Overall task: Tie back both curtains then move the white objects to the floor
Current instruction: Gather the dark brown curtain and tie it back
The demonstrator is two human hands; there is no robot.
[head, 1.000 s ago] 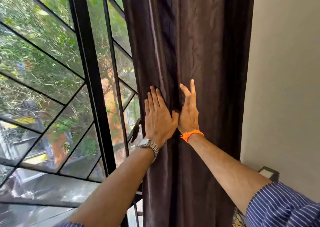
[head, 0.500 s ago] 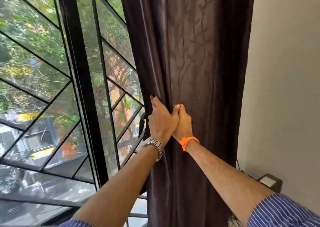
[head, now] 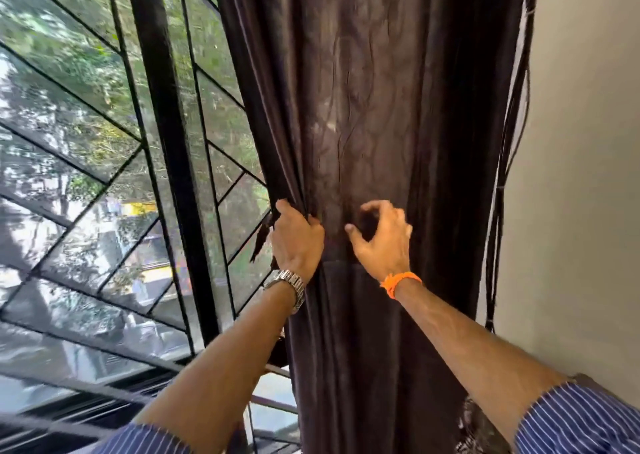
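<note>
A dark brown curtain hangs gathered in a bunch between the window and the wall. My left hand, with a metal watch on its wrist, grips the curtain's left edge, fingers curled round the folds. A short dark strip of cloth dangles just left of that hand. My right hand, with an orange thread on its wrist, is against the curtain's front, fingers curled and thumb pointing left. It is blurred, so whether it holds fabric is unclear. No white objects are in view.
A window with a black metal frame and slanted bars fills the left side, with trees outside. A plain wall is on the right, with black cables running down beside the curtain. A dark patterned object sits at the bottom right.
Both hands went from flat on the curtain to curled. They dropped lower, then the right hand moved to the right, away from the left hand.
</note>
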